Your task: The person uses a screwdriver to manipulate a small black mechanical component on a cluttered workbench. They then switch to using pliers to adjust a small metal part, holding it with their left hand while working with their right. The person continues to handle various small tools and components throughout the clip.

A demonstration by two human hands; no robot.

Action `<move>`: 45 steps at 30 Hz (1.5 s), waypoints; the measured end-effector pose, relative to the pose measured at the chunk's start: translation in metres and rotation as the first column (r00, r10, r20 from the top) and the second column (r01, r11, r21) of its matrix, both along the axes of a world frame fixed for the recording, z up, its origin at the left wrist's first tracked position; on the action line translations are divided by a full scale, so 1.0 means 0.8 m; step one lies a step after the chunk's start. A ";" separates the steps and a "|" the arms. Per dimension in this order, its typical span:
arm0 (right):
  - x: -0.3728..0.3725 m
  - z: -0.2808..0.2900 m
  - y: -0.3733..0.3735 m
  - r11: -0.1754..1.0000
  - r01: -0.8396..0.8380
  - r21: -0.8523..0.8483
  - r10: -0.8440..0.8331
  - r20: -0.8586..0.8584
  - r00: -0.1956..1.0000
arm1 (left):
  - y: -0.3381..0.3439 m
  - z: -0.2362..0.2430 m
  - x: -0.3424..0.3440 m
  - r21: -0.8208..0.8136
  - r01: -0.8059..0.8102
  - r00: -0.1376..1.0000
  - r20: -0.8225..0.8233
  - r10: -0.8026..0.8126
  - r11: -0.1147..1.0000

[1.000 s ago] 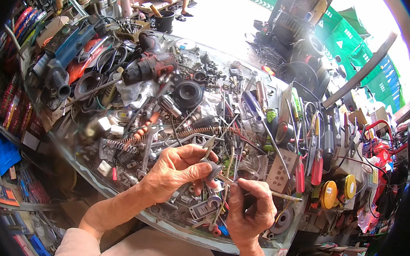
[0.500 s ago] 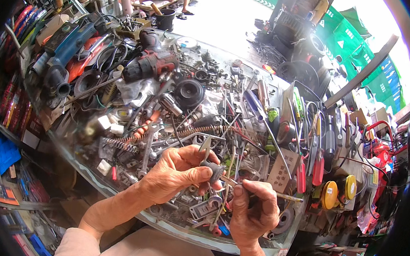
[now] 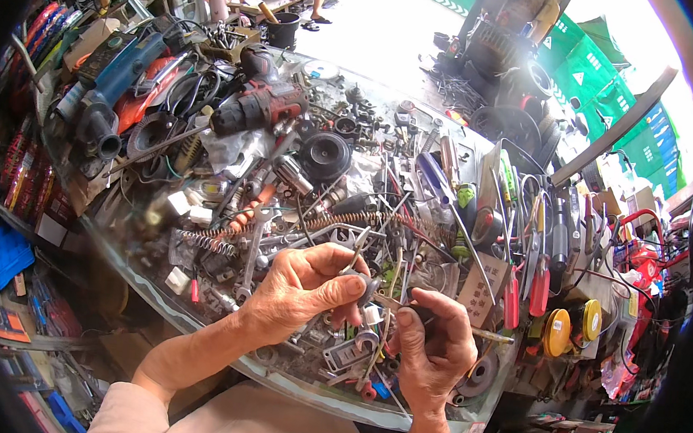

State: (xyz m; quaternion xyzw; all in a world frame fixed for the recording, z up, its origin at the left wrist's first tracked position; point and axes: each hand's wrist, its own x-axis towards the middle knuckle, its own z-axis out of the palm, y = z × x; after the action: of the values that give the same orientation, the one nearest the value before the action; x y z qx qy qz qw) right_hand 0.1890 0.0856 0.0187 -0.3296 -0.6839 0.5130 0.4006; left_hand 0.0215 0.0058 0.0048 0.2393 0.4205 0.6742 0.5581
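Observation:
My left hand (image 3: 301, 289) is closed, pinching a small grey round part (image 3: 368, 289) between thumb and fingers. A pointed metal blade (image 3: 359, 245) sticks up beside that part. My right hand (image 3: 438, 341), also closed, grips a slim tool whose flat metal tip (image 3: 386, 301) points at the grey part; whether they touch is unclear. A thin yellowish rod (image 3: 491, 336) juts out to the right behind these fingers. Much of the tool's body is hidden by the hand. Under both hands lies an open-end wrench (image 3: 366, 345) among loose parts.
The glass-topped bench (image 3: 174, 317) is crowded with springs, wrenches and metal bits. A red and black cordless drill (image 3: 262, 108), a blue angle grinder (image 3: 129, 68) and a black round part (image 3: 325, 156) lie farther back. Scissors and red-handled tools (image 3: 539, 296) stand right, beside yellow tape rolls (image 3: 558, 330).
My right hand has shifted slightly right, drawing the tool a little away from my left hand. The grey part and the blade have turned in my left fingers.

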 end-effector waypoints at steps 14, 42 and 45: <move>-0.003 0.014 0.000 0.914 -0.084 -0.397 0.044 -0.109 0.993 | -0.004 0.014 0.000 -0.011 0.007 0.991 -0.134 -0.009 1.000; 0.002 0.006 -0.003 0.988 -0.074 -0.138 0.090 0.110 0.990 | -0.006 0.018 0.000 -0.026 -0.021 0.981 -0.191 0.016 0.999; 0.003 0.008 -0.002 0.996 -0.089 0.030 0.084 0.144 0.986 | -0.007 0.015 0.006 0.025 -0.057 0.967 -0.248 0.062 0.998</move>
State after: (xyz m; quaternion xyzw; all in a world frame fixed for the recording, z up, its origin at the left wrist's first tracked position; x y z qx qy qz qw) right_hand 0.1912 0.0840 0.0248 -0.3282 -0.7335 0.4926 0.3341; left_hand 0.0260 0.0001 0.0169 0.3141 0.4880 0.6590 0.4783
